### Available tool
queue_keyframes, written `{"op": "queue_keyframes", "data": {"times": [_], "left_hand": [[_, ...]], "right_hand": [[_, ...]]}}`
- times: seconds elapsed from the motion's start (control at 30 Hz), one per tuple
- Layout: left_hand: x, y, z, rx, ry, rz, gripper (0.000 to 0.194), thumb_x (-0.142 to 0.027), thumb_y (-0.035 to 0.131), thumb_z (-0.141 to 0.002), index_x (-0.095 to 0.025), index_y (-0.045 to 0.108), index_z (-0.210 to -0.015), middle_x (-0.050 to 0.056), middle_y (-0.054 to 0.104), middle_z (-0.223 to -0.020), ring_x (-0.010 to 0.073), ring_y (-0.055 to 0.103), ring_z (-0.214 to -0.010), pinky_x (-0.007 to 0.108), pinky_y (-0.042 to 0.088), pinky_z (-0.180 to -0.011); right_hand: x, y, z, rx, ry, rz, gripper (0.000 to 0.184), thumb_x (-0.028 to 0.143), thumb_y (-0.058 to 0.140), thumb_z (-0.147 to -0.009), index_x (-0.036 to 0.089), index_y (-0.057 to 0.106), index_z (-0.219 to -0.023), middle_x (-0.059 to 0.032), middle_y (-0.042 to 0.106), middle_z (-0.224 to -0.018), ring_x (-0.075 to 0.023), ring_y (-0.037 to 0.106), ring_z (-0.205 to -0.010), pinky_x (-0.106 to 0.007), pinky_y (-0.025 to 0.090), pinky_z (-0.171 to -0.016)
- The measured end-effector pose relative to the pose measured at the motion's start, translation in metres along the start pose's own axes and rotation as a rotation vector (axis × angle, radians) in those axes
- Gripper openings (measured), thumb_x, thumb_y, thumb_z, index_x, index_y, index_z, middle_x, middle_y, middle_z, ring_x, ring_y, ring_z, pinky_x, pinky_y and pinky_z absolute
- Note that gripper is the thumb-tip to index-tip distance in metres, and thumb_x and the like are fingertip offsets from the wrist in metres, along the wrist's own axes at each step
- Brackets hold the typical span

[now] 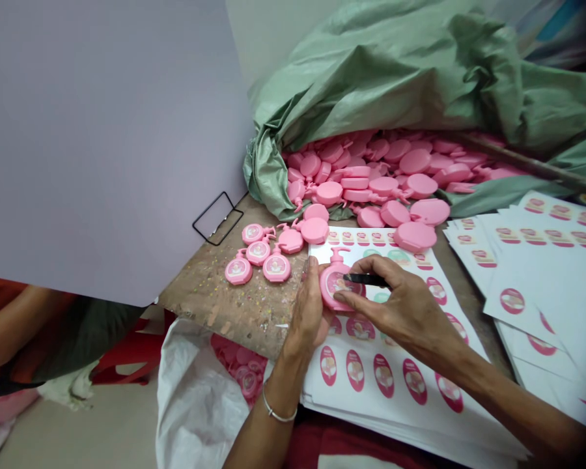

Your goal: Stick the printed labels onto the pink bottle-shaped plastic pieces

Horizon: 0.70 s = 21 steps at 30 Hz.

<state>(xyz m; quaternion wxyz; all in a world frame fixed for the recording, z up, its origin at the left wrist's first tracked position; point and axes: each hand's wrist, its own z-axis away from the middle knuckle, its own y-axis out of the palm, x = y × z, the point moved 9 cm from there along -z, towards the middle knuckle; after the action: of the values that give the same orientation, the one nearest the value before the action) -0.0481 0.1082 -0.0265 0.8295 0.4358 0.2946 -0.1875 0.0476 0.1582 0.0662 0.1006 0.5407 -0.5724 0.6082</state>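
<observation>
My left hand [306,309] grips a small pink bottle-shaped plastic piece [333,279] from its left side, above a sticker sheet [371,374]. My right hand [400,303] pinches black tweezers [366,279] whose tip rests on the oval sticker on the piece's face. Both hands hover over the sheet of pink oval stickers. Three labelled pink pieces [258,260] lie in a cluster on the brown board to the left.
A green sack [420,78] spills many unlabelled pink pieces [385,182] behind the sheet. More sticker sheets [542,260] fan out at right. A white bag [200,397] holding labelled pieces sits below the board. Another person's arm [14,326] shows at far left.
</observation>
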Motion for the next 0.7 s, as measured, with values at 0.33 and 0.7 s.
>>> {"op": "queue_keyframes", "data": {"times": [0.33,0.7], "left_hand": [[-0.018,0.016,0.021,0.236,0.128,-0.204,0.040,-0.031,0.073,-0.075,-0.018,0.062,-0.111,0.008,0.066,-0.108,0.0210,0.065,-0.092,0.030,0.056,-0.075],[-0.001,0.031,0.020,0.313,-0.013,-0.115,0.036,-0.020,0.071,-0.073,-0.015,0.060,-0.106,0.007,0.066,-0.095,0.0213,0.066,-0.087,0.044,0.055,-0.083]], "right_hand": [[0.021,-0.014,0.000,-0.070,-0.263,0.157,0.017,0.019,0.048,-0.087,0.020,0.063,-0.094,-0.0079,0.065,-0.092,-0.0228,0.060,-0.087,-0.038,0.047,-0.079],[-0.030,-0.060,0.002,-0.401,0.043,0.298,0.049,0.040,0.056,-0.087,0.022,0.049,-0.132,-0.0114,0.061,-0.104,-0.0281,0.061,-0.094,-0.042,0.048,-0.082]]}}
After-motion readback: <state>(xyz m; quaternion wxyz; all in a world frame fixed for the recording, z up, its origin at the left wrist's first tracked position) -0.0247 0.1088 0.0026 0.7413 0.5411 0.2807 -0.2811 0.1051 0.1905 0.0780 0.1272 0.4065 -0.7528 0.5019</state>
